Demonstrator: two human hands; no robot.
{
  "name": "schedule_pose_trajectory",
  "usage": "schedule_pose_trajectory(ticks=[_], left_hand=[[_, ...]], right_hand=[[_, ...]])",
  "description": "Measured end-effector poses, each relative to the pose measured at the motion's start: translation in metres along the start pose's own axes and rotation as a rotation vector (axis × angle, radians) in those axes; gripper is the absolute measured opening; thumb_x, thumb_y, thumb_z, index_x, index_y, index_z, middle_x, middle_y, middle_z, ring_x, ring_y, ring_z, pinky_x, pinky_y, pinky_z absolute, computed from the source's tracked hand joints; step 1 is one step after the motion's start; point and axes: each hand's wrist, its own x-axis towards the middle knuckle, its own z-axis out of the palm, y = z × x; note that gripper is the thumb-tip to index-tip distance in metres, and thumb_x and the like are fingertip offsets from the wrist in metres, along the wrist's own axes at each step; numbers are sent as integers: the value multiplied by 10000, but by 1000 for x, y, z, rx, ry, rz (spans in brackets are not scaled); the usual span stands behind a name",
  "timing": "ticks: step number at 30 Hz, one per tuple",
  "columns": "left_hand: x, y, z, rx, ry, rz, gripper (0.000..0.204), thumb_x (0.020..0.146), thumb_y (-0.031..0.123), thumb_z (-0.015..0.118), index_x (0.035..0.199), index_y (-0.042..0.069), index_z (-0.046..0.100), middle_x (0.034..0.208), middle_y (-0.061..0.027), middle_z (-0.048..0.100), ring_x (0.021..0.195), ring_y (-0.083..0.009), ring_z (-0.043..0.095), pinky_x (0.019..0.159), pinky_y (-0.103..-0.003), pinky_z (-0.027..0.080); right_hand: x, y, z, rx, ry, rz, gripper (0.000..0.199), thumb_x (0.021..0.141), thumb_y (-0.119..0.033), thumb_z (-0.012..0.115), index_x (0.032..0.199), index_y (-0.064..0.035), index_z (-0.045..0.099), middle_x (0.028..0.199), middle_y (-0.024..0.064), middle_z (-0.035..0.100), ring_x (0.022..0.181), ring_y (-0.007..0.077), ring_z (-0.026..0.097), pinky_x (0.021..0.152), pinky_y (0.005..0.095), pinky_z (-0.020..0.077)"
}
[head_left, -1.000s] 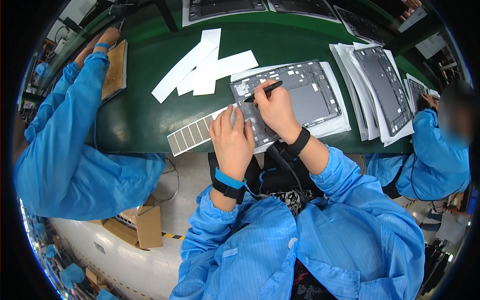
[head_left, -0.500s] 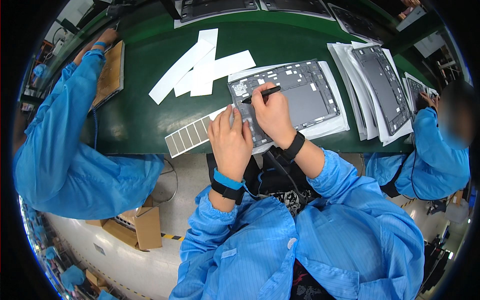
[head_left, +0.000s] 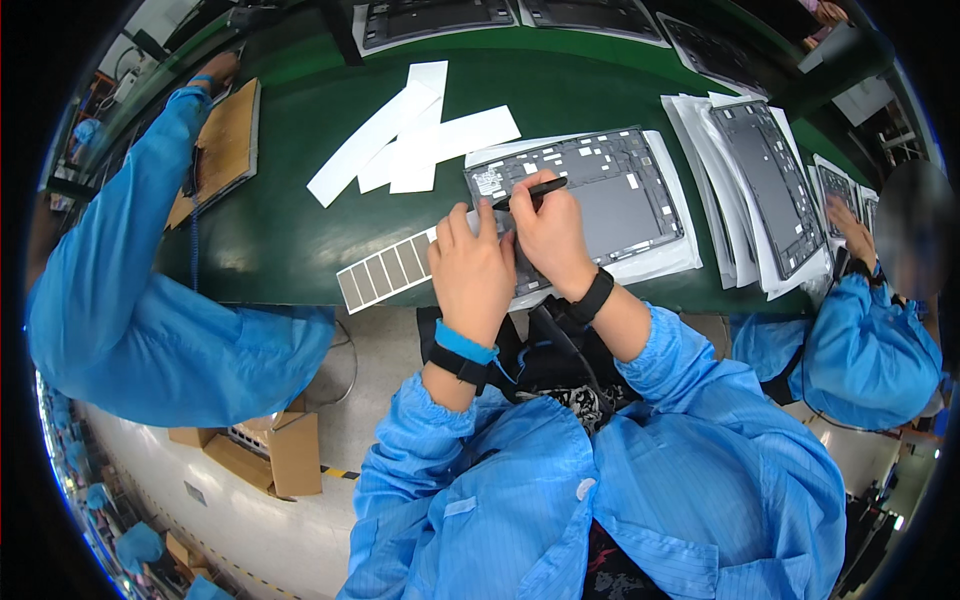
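The grey panel (head_left: 620,205) lies face up on a white sheet (head_left: 688,250) on the green table (head_left: 270,250), directly before the person; the sheet presumably protects its underside. The right hand (head_left: 552,232) grips a black pen-shaped tool (head_left: 548,186) in narrowed fingers, tip low at the panel's left part, probably for fine control. The left hand (head_left: 470,270) spans the panel's left edge and the label strip (head_left: 385,272), apparently steadying both (whether its fingers pinch anything cannot be told). Both hands obstruct the view of the tool tip. White strips (head_left: 415,130) lie beyond; a panel stack (head_left: 765,190) limits space at right.
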Motion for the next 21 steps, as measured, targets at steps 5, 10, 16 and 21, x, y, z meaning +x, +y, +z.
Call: schedule_pose_trajectory(ticks=[5, 10, 16, 21], left_hand=[[8, 8, -4, 157, -118, 22, 485, 850, 265, 680, 1251, 0, 615, 1270, -200, 534, 1187, -349, 489, 912, -479, 438], [-41, -4, -26, -76, 31, -64, 559, 882, 315, 669, 1361, 51, 548, 1453, -289, 386, 1318, -453, 377, 1072, -540, 334], [-74, -20, -22, 35, -38, -93, 535, 914, 364, 634, 1382, 118, 557, 1458, -292, 372, 1362, -480, 325, 1106, -555, 289], [-72, -20, -22, 44, -49, -112, 534, 920, 389, 627, 1378, 124, 559, 1454, -288, 376, 1358, -476, 331, 1098, -557, 295]], right_hand=[[7, -3, -4, 77, -11, 85, 196, 940, -137, 578, 861, 42, 580, 612, 125, 630, 524, 210, 622, 502, 347, 463], [0, -9, -14, 340, 49, 18, 166, 941, -148, 605, 875, 4, 592, 643, 50, 613, 553, 71, 536, 496, 266, 423], [-15, -17, 16, 177, -391, 62, 191, 935, -169, 610, 871, 11, 591, 578, 36, 574, 516, 81, 509, 489, 275, 402], [-16, -24, 18, 62, -431, 38, 181, 929, -155, 596, 865, 15, 585, 627, 101, 648, 553, 165, 630, 520, 314, 464]])
